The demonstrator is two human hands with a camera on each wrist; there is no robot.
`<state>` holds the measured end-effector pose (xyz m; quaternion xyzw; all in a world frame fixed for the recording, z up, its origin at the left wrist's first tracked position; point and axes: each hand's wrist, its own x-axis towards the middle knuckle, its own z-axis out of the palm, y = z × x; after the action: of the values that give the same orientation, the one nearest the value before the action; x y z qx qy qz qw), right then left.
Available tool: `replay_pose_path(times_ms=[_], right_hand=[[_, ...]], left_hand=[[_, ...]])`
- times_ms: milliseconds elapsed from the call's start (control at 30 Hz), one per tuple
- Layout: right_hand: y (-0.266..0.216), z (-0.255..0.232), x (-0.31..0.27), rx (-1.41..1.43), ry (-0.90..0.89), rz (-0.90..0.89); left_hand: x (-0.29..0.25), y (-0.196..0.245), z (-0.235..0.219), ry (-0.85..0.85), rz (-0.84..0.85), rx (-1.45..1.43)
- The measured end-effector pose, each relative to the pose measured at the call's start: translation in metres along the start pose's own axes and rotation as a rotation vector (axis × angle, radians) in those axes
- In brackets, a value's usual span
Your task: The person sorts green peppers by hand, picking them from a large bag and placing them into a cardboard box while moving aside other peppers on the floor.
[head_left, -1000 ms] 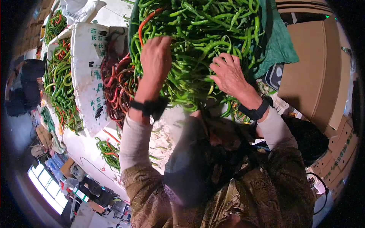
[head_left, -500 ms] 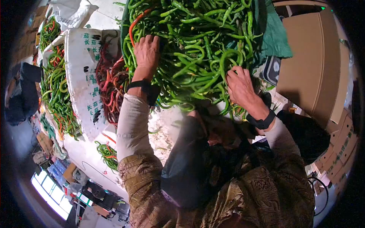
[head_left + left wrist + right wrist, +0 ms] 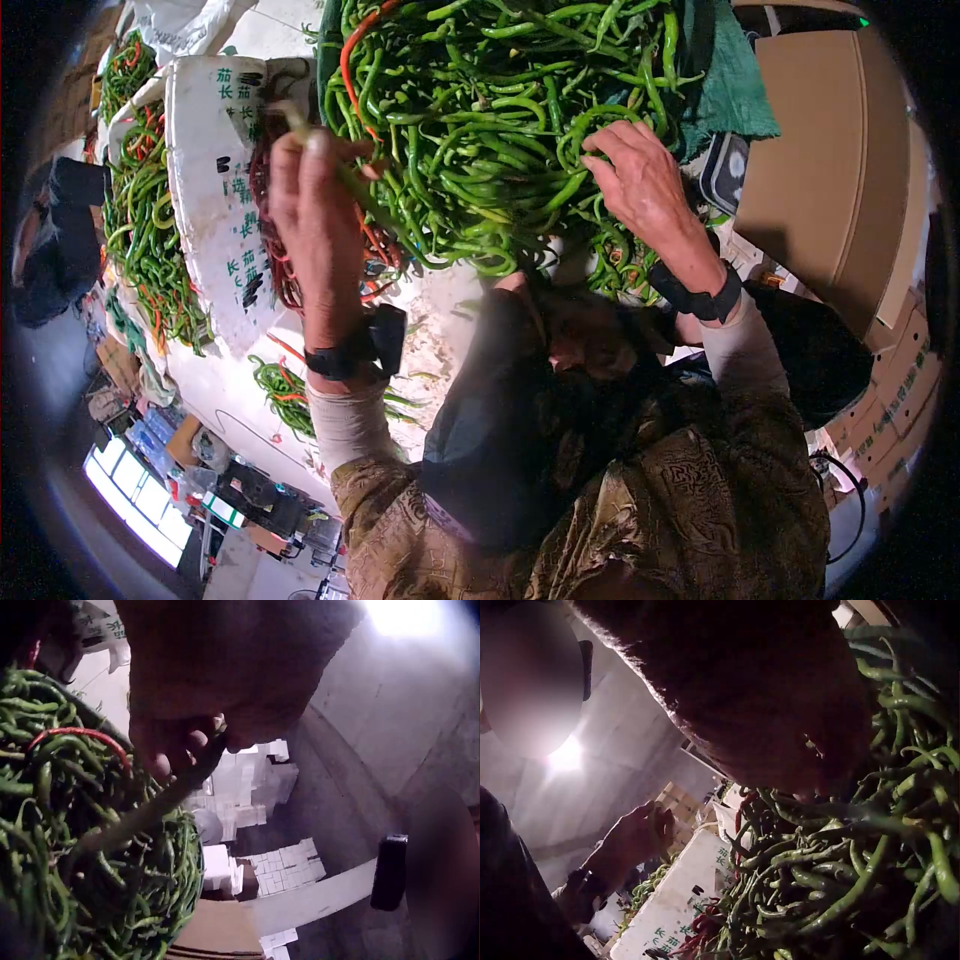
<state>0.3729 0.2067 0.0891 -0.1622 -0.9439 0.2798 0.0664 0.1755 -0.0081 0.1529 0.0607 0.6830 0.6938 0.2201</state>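
Observation:
My left hand (image 3: 320,215) is raised at the left edge of a large heap of long green chili peppers (image 3: 490,170). It pinches a long, dull-coloured chili pepper (image 3: 169,801) between thumb and fingers, blurred in the head view. Dark red chili peppers (image 3: 278,270) lie beneath and beside this hand, partly hidden by it. On the heap's right side, my right hand (image 3: 645,180) bends over the peppers, fingertips and thumb closed on a curled green chili pepper (image 3: 568,150). A red pepper (image 3: 350,75) stands out at the heap's upper left.
A white sack edge with green lettering (image 3: 205,200) divides off another pile of mixed peppers (image 3: 150,250). Closer in lies a small bunch of peppers (image 3: 280,395) on the white surface. Green cloth (image 3: 735,90) and a cardboard box (image 3: 800,160) border the heap's right side.
My left hand has lifted from the heap and moved left with a chili pepper in its fingers. My right hand first moved right, then slightly up, and the curled green pepper shifted.

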Motion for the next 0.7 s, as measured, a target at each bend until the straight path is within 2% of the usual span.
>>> replay_pose_path(times_ms=[67, 133, 200, 267, 333, 367, 533, 600, 633, 667, 700], right_hand=[[-0.003, 0.003, -0.001, 0.087, 0.012, -0.002], [-0.007, 0.002, -0.007, 0.093, -0.015, 0.024], [-0.009, 0.003, -0.015, 0.095, -0.042, 0.05], [-0.01, 0.008, -0.025, 0.096, -0.084, 0.057], [-0.013, 0.009, -0.034, 0.125, -0.083, 0.062], [-0.016, 0.008, -0.037, 0.126, -0.08, 0.075], [-0.014, 0.006, -0.051, 0.128, -0.098, 0.118], [-0.012, 0.003, -0.053, 0.128, -0.084, 0.116], [-0.012, 0.003, -0.053, 0.129, -0.091, 0.12], [-0.014, 0.003, -0.053, 0.132, -0.101, 0.127], [-0.016, 0.003, -0.052, 0.125, -0.109, 0.124]], left_hand=[[-0.012, -0.008, 0.009, -0.001, -0.067, 0.282], [-0.018, -0.044, 0.009, -0.146, -0.078, 0.385], [-0.012, -0.093, 0.008, -0.337, 0.403, 0.717], [-0.016, -0.115, 0.016, -0.502, 0.446, 1.03], [-0.018, -0.142, 0.02, -0.533, 0.345, 1.358], [-0.019, -0.141, 0.021, -0.541, 0.41, 1.357], [-0.022, -0.119, 0.017, -0.429, 0.434, 1.15], [-0.017, -0.093, 0.01, -0.394, 0.503, 0.825], [-0.017, -0.082, 0.001, -0.374, 0.288, 0.585], [-0.011, -0.077, -0.008, -0.317, 0.179, 0.483], [-0.012, -0.04, 0.0, -0.227, 0.119, 0.274]])
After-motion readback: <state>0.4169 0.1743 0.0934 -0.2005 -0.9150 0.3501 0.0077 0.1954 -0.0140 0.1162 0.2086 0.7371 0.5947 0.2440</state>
